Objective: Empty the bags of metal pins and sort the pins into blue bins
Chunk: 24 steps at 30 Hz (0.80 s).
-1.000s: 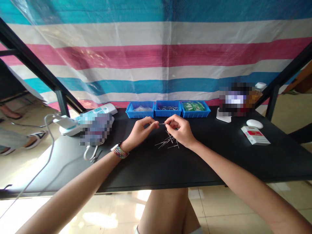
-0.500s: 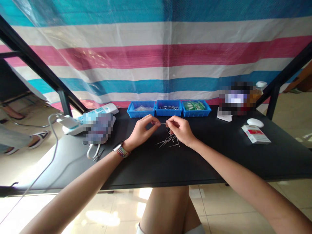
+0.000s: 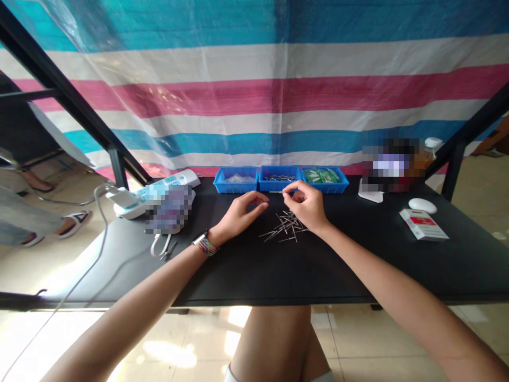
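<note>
My right hand (image 3: 309, 206) pinches a thin metal pin (image 3: 274, 192) between thumb and forefinger. The pin points left, in front of the middle blue bin. To its left, my left hand (image 3: 242, 213) is loosely curved, thumb and forefinger slightly apart, with nothing visible between them. Just below and partly under my right hand, a loose pile of similar thin metal pins (image 3: 287, 227) lies on the black tabletop (image 3: 246, 270).
Along the back edge stand blue bins: one with clear plastic pieces (image 3: 236, 189), a middle one (image 3: 279, 187) with metal pins, and one with green-and-white packets (image 3: 325, 189). A power strip (image 3: 167, 187) lies left; a cigarette box (image 3: 423, 225) and white oval case (image 3: 422, 205) lie right.
My hands have moved apart. The pin that was between both hands' fingertips is now in my right hand only, and the left fingers have let go. The view has shifted slightly.
</note>
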Each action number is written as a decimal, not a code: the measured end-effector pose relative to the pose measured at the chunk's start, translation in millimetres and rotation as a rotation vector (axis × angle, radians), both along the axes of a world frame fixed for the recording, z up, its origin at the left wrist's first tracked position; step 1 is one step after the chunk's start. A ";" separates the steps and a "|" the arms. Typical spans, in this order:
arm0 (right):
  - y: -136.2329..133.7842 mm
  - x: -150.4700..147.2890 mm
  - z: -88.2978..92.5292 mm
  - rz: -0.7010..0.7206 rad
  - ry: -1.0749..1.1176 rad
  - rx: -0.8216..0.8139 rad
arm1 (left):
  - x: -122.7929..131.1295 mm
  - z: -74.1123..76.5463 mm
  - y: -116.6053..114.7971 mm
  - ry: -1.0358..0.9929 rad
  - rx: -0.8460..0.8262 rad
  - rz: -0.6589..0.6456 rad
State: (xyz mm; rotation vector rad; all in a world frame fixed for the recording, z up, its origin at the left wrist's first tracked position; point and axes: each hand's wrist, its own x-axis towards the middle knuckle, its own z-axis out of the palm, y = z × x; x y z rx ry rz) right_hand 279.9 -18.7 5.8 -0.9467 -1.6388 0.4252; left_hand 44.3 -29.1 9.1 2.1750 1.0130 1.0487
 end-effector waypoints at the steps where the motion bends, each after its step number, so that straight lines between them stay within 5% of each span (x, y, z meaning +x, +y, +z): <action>1: 9.8 5.8 1.0 -0.076 -0.006 0.012 | 0.1 -0.2 0.6 0.023 0.012 -0.024; 6: 46.0 37.8 -0.8 -0.221 -0.160 0.063 | 3.5 -5.3 3.2 0.261 0.136 -0.185; 11: 37.1 45.1 -5.8 -0.283 -0.180 0.079 | 7.3 -13.1 5.1 0.371 0.197 -0.210; 24: -2.7 11.8 -6.6 0.180 -0.227 0.051 | -2.1 -3.4 1.1 0.330 0.246 -0.077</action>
